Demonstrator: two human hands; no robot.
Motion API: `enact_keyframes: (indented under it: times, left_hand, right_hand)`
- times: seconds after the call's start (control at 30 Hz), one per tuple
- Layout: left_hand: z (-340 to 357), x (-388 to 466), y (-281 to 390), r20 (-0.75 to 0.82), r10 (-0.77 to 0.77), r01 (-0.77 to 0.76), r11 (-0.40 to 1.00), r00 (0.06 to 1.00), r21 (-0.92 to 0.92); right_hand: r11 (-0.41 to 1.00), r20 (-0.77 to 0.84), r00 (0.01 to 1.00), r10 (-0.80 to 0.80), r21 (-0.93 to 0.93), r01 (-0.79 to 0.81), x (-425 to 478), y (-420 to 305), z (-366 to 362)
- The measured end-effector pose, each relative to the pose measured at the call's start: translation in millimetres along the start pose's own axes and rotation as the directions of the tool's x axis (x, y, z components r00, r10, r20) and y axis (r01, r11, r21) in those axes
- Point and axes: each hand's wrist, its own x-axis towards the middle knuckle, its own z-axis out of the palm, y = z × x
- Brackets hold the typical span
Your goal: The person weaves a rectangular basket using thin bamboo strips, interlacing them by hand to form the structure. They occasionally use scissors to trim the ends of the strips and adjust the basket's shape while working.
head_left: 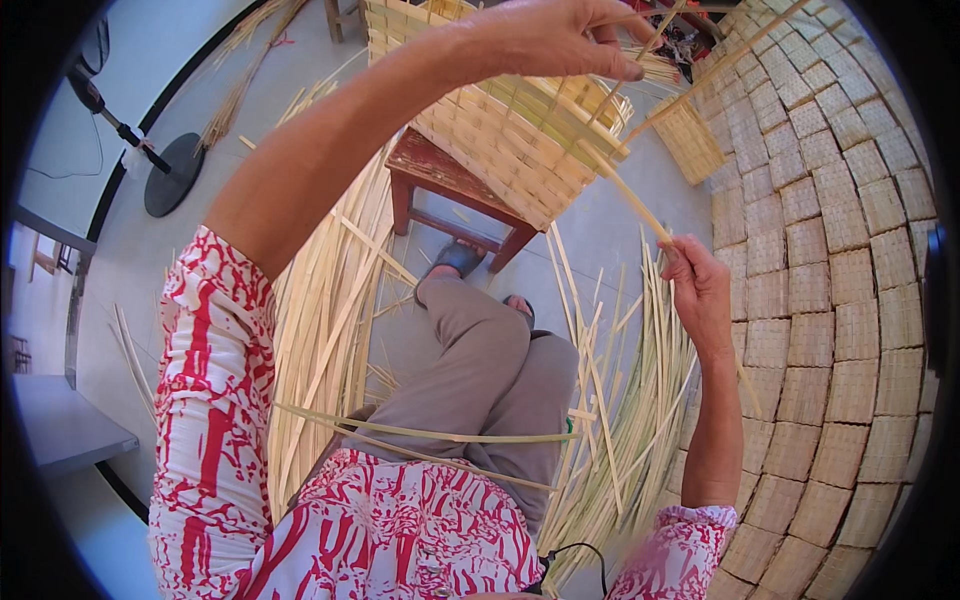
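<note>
A partly woven bamboo basket (495, 142) rests tilted on a red wooden stool (457, 176), with thin unwoven stakes rising from its upper right edge. Across the top of the view reaches my left hand (577, 41), its thumb and fingers around one bamboo stake (616, 88). The fingertips are partly hidden behind the hand. Lower on the right, my right hand (696, 289) pinches a flat pale bamboo strip (634, 199). That strip runs from the basket's corner down into my fingers, and its tail hangs past my wrist.
Loose bamboo strips (322, 330) lie on the floor at left, and greener strips (645, 405) at right. Two strips (427, 433) cross my lap. Stacked woven bamboo pieces (817, 300) line the right side. A round black stand base (174, 174) is at upper left.
</note>
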Motion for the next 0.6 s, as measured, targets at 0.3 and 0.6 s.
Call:
enact_keyframes:
  times: [0.3,0.6]
  left_hand:
    - [39,-76,-20,-0.508,0.384,-0.207,0.905,0.771,0.371]
    - [64,-106,-41,-0.546,0.477,-0.219,0.854,0.689,0.471]
  right_hand:
    - [0.970,-0.136,0.990,0.046,0.244,-0.011,12,-22,6]
    - [0.989,-0.080,0.988,-0.128,0.063,0.134,74,-44,22]
